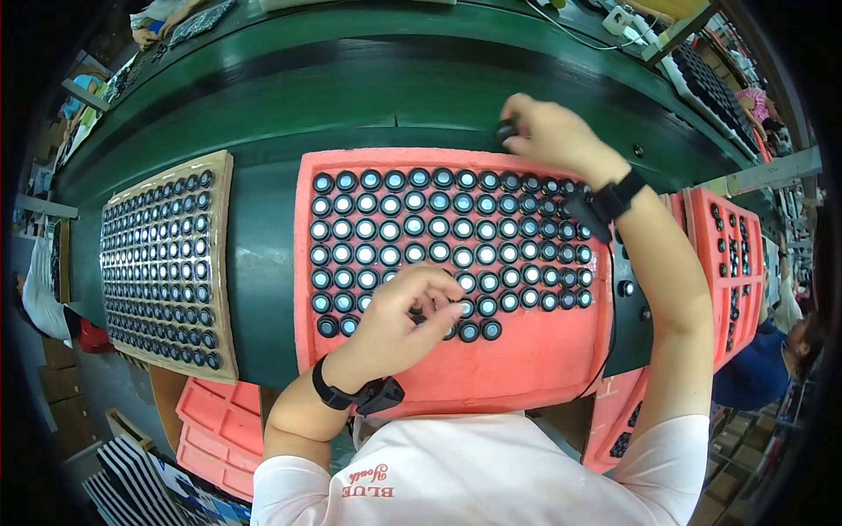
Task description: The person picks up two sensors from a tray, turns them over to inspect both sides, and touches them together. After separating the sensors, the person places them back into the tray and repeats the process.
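A pink foam tray (526,373) lies in front of me, with rows of small black round pieces (438,226) standing in it. Each piece has a pale, shiny round top. My left hand (408,317) is over the tray's near rows, fingers curled and thumb close to the fingertips beside several pieces. Whether it grips one is hard to make out. Past the tray's far edge, my right hand (553,136) pinches a single dark round piece (506,131) between thumb and fingers. A black band with a dark attachment is on each wrist.
To the left, a tan tray (230,272) holds many similar pieces. A green conveyor surface (351,92) runs along the far side. Loose pieces (625,287) lie right of my tray, near another pink tray (702,219). Pink trays (219,408) are stacked lower left. Other people are nearby.
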`<state>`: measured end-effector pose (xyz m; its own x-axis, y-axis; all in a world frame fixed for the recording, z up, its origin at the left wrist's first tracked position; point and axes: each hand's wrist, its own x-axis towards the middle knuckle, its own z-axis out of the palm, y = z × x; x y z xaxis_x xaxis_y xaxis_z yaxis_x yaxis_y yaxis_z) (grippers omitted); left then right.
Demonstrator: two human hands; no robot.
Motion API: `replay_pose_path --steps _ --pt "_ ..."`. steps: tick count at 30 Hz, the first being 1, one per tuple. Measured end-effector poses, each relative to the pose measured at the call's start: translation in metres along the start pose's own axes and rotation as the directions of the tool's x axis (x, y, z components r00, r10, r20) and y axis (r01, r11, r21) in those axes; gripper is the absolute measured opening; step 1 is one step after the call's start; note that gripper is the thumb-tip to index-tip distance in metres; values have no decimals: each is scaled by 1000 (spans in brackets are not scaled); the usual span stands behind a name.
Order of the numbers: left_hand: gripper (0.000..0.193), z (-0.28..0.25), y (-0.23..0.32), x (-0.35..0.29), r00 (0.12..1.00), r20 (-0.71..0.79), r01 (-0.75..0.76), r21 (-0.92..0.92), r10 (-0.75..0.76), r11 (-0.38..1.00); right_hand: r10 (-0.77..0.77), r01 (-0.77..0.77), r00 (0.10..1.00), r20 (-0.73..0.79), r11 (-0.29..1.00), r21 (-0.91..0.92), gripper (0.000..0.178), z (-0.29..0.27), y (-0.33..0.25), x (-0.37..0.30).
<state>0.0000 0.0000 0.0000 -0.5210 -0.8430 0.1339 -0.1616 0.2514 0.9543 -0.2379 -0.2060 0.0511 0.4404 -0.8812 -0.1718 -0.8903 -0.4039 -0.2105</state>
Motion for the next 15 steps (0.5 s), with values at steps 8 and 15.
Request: replay_pose_path --steps 8,15 --pt "25 -10 4 4 956 -98 138 -681 -276 719 -645 647 762 -55 762 21 26 7 -120 -100" --pt "23 -9 0 4 924 -69 288 -522 -376 803 -487 498 849 -204 867 0 25 13 -60 -73"
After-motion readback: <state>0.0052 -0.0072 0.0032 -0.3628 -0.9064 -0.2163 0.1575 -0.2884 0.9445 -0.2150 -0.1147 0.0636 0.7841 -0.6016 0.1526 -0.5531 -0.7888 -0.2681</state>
